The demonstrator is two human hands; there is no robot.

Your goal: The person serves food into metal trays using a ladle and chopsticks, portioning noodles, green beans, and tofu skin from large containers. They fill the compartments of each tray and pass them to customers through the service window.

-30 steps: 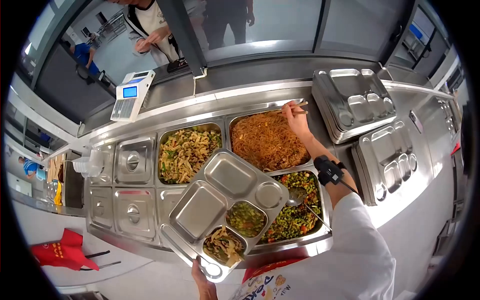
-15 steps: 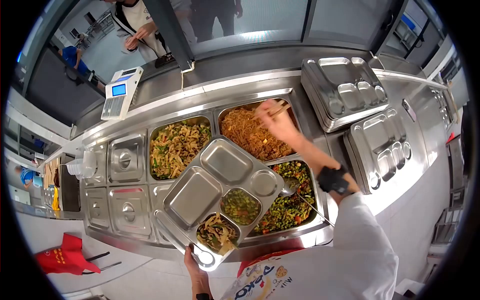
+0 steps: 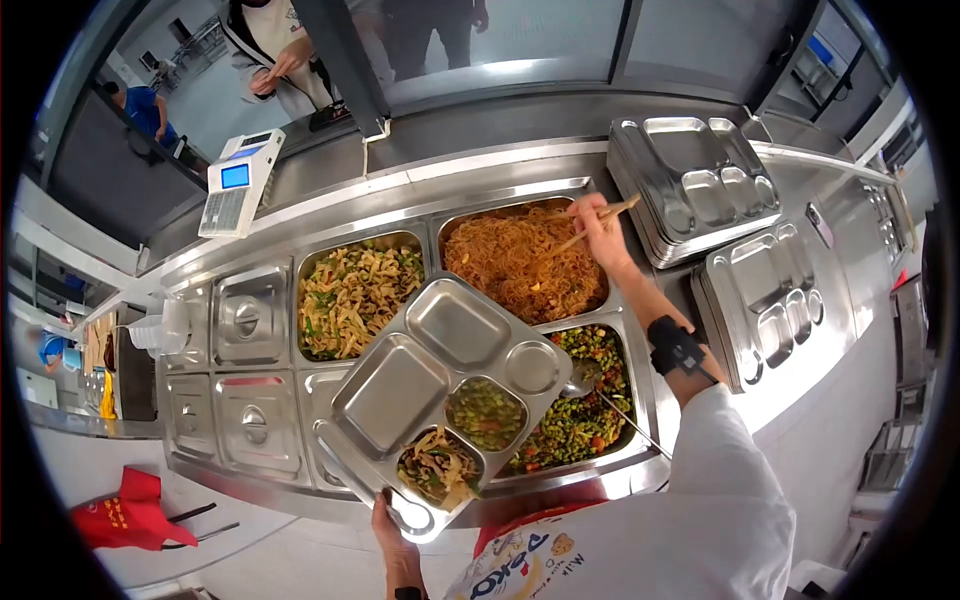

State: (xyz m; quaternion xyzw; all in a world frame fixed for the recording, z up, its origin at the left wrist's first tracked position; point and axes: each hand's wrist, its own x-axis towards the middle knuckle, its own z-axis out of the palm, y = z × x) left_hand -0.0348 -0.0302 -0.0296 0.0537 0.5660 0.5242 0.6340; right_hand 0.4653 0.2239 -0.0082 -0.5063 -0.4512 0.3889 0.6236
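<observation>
My right hand [image 3: 600, 232] is closed on chopsticks [image 3: 622, 206] over the right part of the noodle pan [image 3: 515, 255]; their tips reach into the noodles. By its near corner, my left hand [image 3: 388, 525] grips a steel compartment tray [image 3: 395, 385], tilted over the counter. Two tray compartments hold food: green vegetables [image 3: 485, 413] and a meat-and-vegetable mix [image 3: 438, 467]; its other compartments hold none. Left of the noodles is a pan of sliced meat and greens [image 3: 360, 295]. A pan of green beans and red bits [image 3: 570, 430], with a ladle [image 3: 583, 378], lies partly behind the tray.
Two stacks of steel trays, the back one [image 3: 690, 185] and the front one [image 3: 765, 300], stand at the right. Lidded pans [image 3: 255, 422] fill the left. A keypad device [image 3: 238, 185] sits on the ledge, with a person [image 3: 280, 60] beyond. A red apron [image 3: 130, 510] hangs lower left.
My right hand has moved right and slightly down with the chopsticks, from above the middle of the noodles toward the pan's right side. The tray in my left hand has hardly moved.
</observation>
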